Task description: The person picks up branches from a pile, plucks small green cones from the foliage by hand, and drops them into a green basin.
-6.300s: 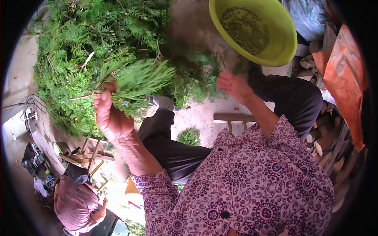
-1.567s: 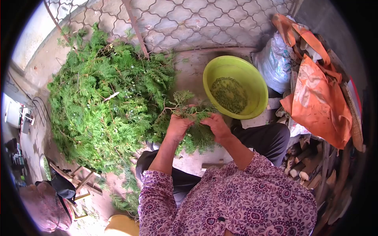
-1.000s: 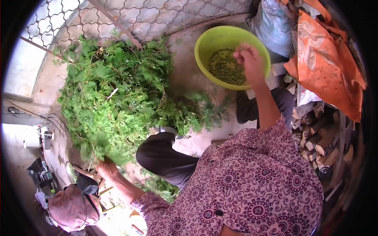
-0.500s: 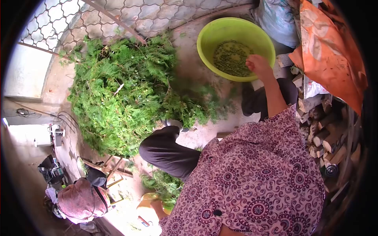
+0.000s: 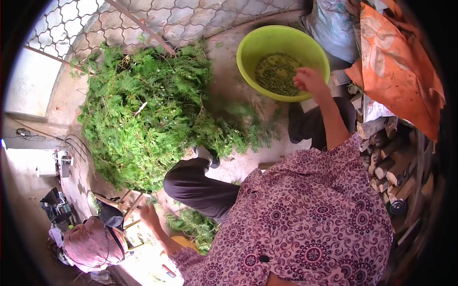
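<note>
My right hand [image 5: 310,82] is over the near rim of a lime-green basin [image 5: 242,66], its bent fingers slightly apart; I make out nothing in them. Many small green cones or berries [image 5: 276,76] lie across the basin's bottom. My left hand [image 5: 150,215] is off to the left, near a wooden frame [image 5: 132,205]; its fingers are too small and blurred to read. A large heap of leafy green conifer branches [image 5: 143,114] spreads in front of my knees, and a smaller bunch of cuttings [image 5: 195,226] lies beside my left leg.
A yellow container [image 5: 183,242] sits below my left forearm, near a small red-and-blue item [image 5: 168,270]. On the right are an orange sack [image 5: 396,71], a pale sack [image 5: 334,28] and stacked firewood [image 5: 391,167]. A wire fence [image 5: 200,19] stands behind the heap.
My left hand has risen from beside the yellow container up toward the wooden frame. My right hand stays over the basin, its fingers loosened from a tighter curl. The view has shifted slightly.
</note>
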`<state>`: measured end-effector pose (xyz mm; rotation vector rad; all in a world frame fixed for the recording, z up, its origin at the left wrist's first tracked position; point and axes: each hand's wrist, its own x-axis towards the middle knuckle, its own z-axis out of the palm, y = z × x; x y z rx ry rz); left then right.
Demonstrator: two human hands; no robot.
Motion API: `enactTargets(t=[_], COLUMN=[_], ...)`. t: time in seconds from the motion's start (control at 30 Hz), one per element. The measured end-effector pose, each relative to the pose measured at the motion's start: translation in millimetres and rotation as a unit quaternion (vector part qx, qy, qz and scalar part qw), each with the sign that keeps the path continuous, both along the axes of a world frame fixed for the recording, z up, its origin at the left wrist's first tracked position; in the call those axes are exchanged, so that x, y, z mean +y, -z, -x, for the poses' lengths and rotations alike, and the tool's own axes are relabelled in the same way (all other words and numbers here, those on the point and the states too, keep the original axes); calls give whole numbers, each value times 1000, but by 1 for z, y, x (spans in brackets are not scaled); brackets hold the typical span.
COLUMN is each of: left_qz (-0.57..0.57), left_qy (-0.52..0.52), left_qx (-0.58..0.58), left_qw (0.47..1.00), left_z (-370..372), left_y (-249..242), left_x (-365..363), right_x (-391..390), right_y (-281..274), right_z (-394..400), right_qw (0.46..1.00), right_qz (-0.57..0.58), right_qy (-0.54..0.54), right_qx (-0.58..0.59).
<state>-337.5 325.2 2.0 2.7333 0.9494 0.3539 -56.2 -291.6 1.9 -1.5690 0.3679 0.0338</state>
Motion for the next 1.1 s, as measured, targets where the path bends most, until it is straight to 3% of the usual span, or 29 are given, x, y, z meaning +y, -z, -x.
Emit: enactTargets(t=[0.03,0.07,0.1,0.17,0.27,0.33,0.47,0.53,0.57,0.6,0.67,0.7,0.73,0.87,0.93,1.03,1.07,1.1], left_qz=[59,24,7,-5,9,67,62,-46,24,24,178,105,105,97,108,112,115,115], left_qy=[65,57,73,152,277,304,351,365,364,361,328,349,342,326,323,321,326,326], left_qx=[-57,-17,-60,-99,-197,-178,-165,-25,-58,-56,-51,-87,-86,-57,-57,-55,-56,-58], left_qw=[994,998,996,983,940,934,920,930,929,931,927,927,930,939,938,939,937,937], left_z=[-40,-77,-107,-162,-225,-249,-259,-248,-250,-253,-258,-260,-260,-260,-261,-259,-258,-258], left_y=[-25,-56,-51,-83,-83,-74,-24,-22,-27,-31,-35,-26,-27,-35,-37,-40,-41,-40], left_x=[-22,-53,-51,-105,-156,-180,-173,-172,-173,-174,-172,-167,-166,-163,-162,-162,-162,-161], right_x=[7,14,22,41,74,94,148,181,197,214,246,262,276,310,317,315,314,312], right_y=[4,10,16,22,26,50,76,78,86,103,135,152,162,187,198,199,196,174], right_z=[-1,-2,-3,1,2,-4,-22,-26,-32,-37,-41,-42,-44,-50,-54,-51,-50,-48], right_qw=[999,999,990,962,892,862,804,798,795,802,809,827,842,820,728,712,710,754], right_qz=[38,41,101,193,321,354,418,387,387,379,369,371,372,397,450,481,482,432], right_qy=[-30,-32,-93,-181,-293,-336,-403,-454,-460,-453,-449,-412,-376,-412,-516,-511,-512,-491], right_qx=[4,2,-22,-65,-120,-135,-126,-87,-87,-89,-89,-96,-104,-18,35,-23,-25,-60])
